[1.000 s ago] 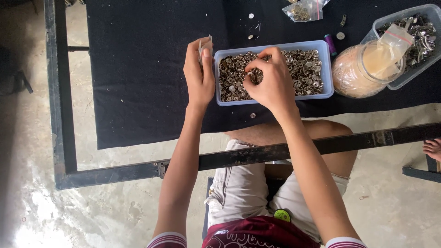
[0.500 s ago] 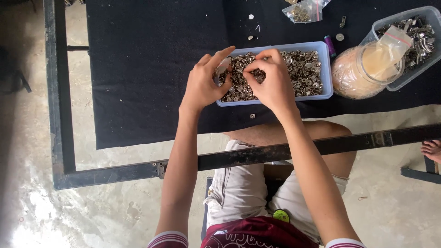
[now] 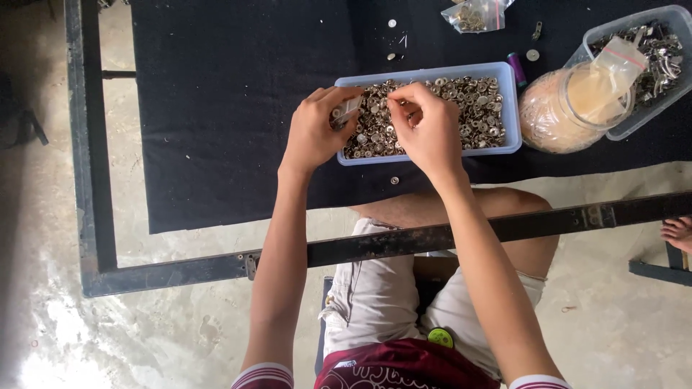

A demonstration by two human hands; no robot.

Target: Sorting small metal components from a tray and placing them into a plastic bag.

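Note:
A pale blue plastic tray [image 3: 510, 108] full of small metal snap buttons [image 3: 476, 108] sits on the black cloth [image 3: 238, 108]. Over the tray's left end, my left hand [image 3: 313, 133] pinches a small clear plastic bag [image 3: 349, 109] between thumb and fingers. My right hand [image 3: 425, 126] hovers just right of it, fingertips closed on what looks like a tiny metal piece at the bag's mouth. Both hands almost touch above the buttons.
A clear bag of pale pieces [image 3: 569, 108] leans on a second clear tub of metal clips [image 3: 649, 61] at right. A small bag of parts [image 3: 472, 14], a purple thread spool [image 3: 517, 68] and loose buttons lie behind. A black metal frame bar [image 3: 447, 234] crosses my lap.
My left hand came down from an upright pose left of the tray and moved right over the tray, meeting my right hand. The right hand stayed over the buttons.

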